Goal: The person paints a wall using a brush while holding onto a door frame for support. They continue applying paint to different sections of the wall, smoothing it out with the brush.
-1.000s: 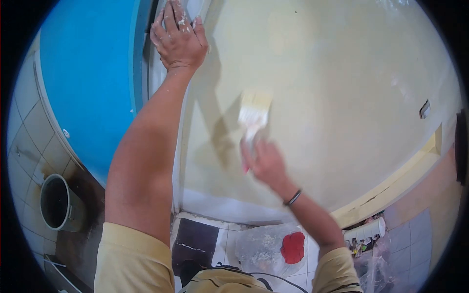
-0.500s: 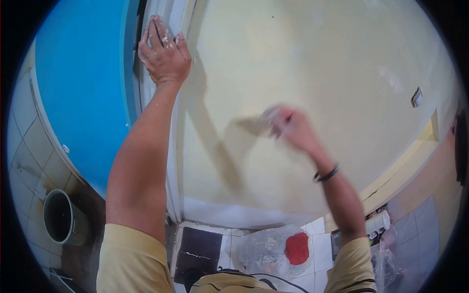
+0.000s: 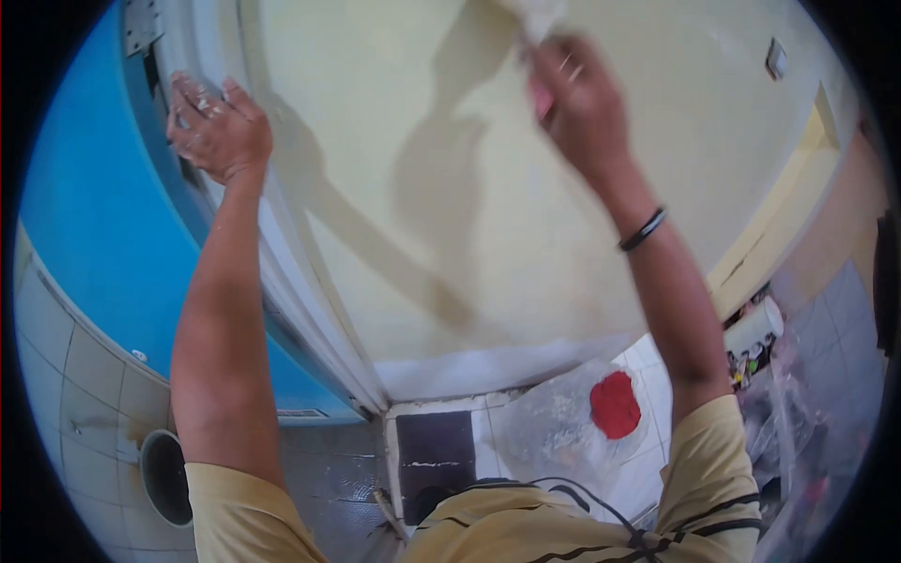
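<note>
My left hand point(image 3: 218, 129), spotted with white residue, lies with fingers spread on the white door frame point(image 3: 272, 225) beside a blue door point(image 3: 113, 216). My right hand point(image 3: 580, 98) is raised in front of the pale yellow wall point(image 3: 375, 84), closed round a tool with a pinkish-red handle point(image 3: 540, 97). The tool's pale, flat end point(image 3: 537, 13) is blurred and partly cut off at the top edge, so its exact kind is unclear. Shadows of both arms fall on the wall.
On the floor lie a dark mat point(image 3: 436, 450) and a plastic sheet point(image 3: 554, 422) with a red piece point(image 3: 616, 405) on it. A bucket point(image 3: 167, 479) stands at lower left. A wall switch point(image 3: 776, 58) is at upper right; a white container point(image 3: 754, 324) lies among clutter.
My right hand has moved up the wall with the tool. The view has shifted and tilted, so my left hand appears lower and further left, still on the frame.
</note>
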Motion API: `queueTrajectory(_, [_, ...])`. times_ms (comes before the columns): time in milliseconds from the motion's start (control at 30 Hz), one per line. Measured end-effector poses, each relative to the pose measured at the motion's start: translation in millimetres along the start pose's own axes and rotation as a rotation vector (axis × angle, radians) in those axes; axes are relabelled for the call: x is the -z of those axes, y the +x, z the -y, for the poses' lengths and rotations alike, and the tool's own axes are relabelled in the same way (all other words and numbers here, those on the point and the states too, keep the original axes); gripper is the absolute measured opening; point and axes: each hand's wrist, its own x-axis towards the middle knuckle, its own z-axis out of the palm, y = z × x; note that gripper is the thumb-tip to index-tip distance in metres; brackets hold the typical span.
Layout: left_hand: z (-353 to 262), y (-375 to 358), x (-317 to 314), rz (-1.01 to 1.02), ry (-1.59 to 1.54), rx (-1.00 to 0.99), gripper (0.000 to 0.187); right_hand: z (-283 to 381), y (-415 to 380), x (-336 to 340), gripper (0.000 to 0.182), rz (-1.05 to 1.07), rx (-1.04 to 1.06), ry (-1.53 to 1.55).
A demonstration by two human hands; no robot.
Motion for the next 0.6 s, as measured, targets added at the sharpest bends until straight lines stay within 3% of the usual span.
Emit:
queueTrajectory(67, [1,1,-1,-0.011,0.009,-0.009,0.059,36,-77,-4,0.051,0.178,-0.059,0.044])
queueTrajectory(200, [0,1,-2,-0.009,0.040,-0.022,0.060,144,-247,14,0.057,0.557,-0.237,0.202])
queueTrajectory(367, [1,0,-1,-0.001,0.053,-0.020,0.061,240,-356,58,0.040,0.932,-0.571,0.597])
queueTrajectory(500, [0,2,1,0.047,0.051,0.004,0.061,203,-373,37,0.022,1.184,-0.676,1.024])
queueTrajectory(600, [0,2,1,0.043,0.088,0.002,0.061,121,-303,9,0.007,1.119,-0.628,0.889])
